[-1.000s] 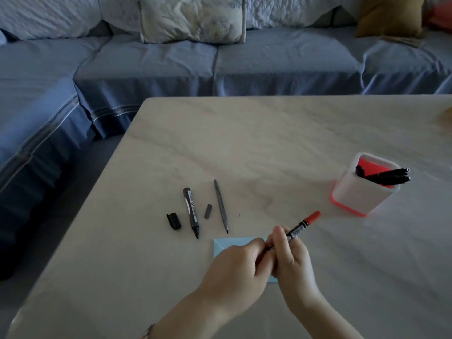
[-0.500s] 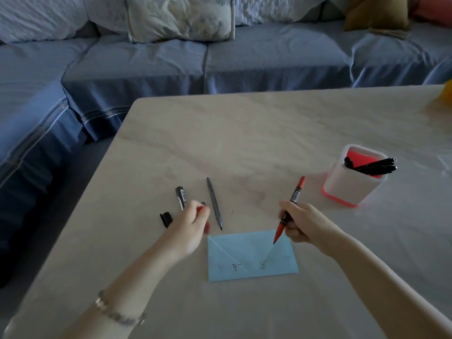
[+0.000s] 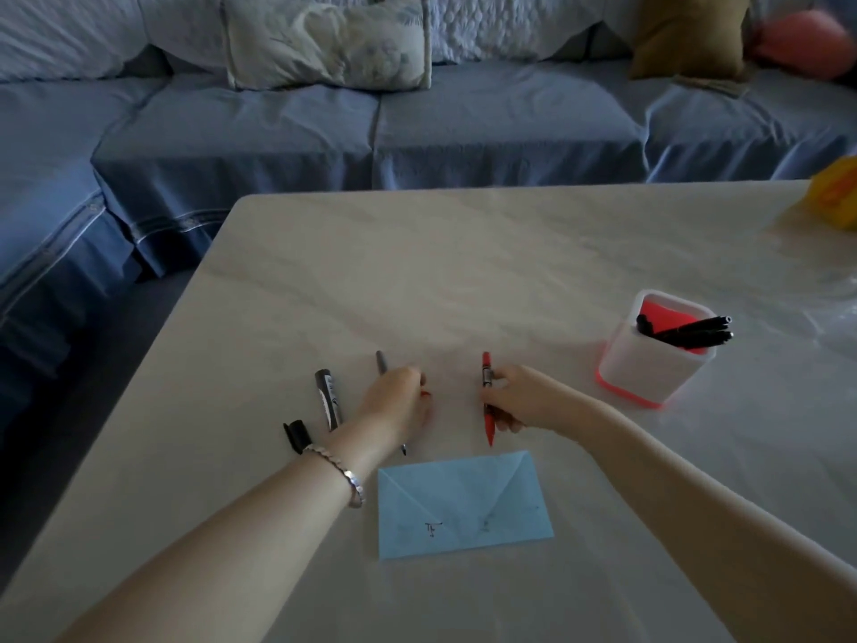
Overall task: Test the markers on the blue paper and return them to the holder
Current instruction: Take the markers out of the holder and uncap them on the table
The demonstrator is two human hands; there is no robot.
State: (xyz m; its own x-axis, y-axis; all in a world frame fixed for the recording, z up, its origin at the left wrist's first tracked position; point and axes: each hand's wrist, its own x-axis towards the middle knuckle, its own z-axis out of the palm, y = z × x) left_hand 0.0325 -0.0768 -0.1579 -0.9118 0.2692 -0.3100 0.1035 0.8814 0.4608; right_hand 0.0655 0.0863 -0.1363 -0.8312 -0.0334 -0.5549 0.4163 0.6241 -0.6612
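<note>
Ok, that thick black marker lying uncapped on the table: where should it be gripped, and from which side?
Probably mid-barrel on the black marker, at the label, pinched across its width from above and the left. It lies flat with its bare tip nearest the person, so avoid that end; the left hand crowds its right side, and the cap lies by the tip.

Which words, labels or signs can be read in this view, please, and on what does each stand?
Blue paper: a black handwritten mark, roughly "TF"; a fainter mark beside it is unreadable.
Black marker: white label print, too blurred to read.
Red marker in the right hand: barrel label, too small to read.
</note>
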